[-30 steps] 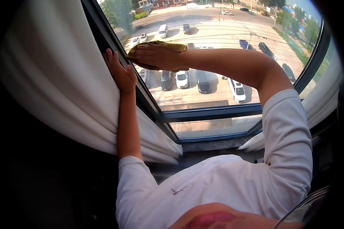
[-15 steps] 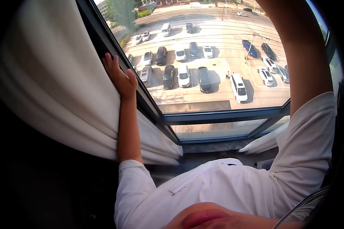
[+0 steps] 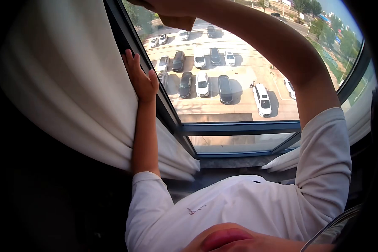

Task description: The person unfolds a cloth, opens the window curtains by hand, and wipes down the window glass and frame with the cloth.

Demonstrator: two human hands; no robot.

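My left hand (image 3: 143, 82) is open, its fingers stretched upward and thumb apart. It lies along the edge of the white curtain (image 3: 84, 92), beside the dark window frame (image 3: 166, 101). Across the top of the window pane (image 3: 248, 80) reaches my bent right arm. Only part of my right hand (image 3: 159, 6) shows at the upper edge, and its fingertips are cut off. A flat brown cloth (image 3: 178, 22) sticks out beneath it against the glass, one corner hanging down.
Below the pane runs a horizontal frame bar (image 3: 239, 127), with a lower pane and a grey sill (image 3: 235, 161) under it. Another white curtain (image 3: 359, 119) hangs at the right. Outside, far below, several parked cars (image 3: 202, 84) stand in a lot.
My right arm has swung left across the top of the window, bringing the hand and the brown cloth into view. My left hand has shifted slightly right with the curtain edge.
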